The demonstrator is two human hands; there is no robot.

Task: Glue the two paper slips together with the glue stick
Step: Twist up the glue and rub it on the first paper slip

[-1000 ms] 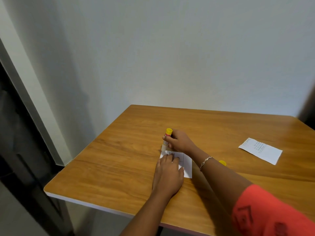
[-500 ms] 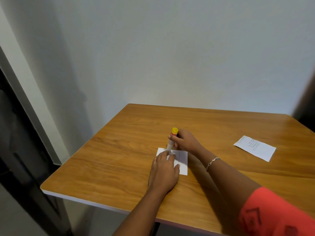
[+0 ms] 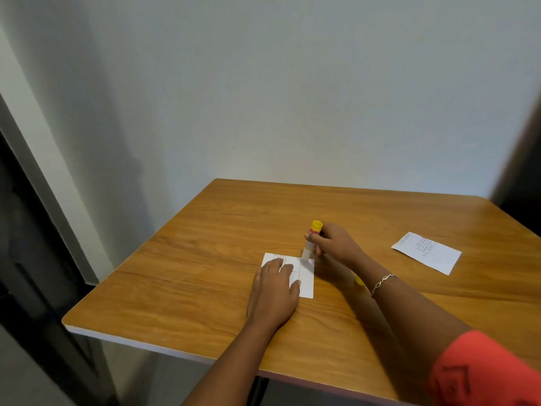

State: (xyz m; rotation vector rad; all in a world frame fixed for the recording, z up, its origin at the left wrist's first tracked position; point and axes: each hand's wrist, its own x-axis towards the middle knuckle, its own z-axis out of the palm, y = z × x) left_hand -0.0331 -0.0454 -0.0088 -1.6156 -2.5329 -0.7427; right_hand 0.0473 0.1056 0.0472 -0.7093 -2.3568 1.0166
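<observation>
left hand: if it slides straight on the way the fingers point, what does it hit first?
The left hand lies flat on the slip, fingers pointing toward the wall. Straight on, it passes the slip's far edge onto bare table; the glue stick sits right of that line. Looks free, though depth is unclear.

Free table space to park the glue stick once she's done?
Bare wood along the far edge of the table, and the near-left corner, left of the left hand. Also between the right hand and the second slip. Crowded: the pinned slip, glue stick and yellow cap.
</observation>
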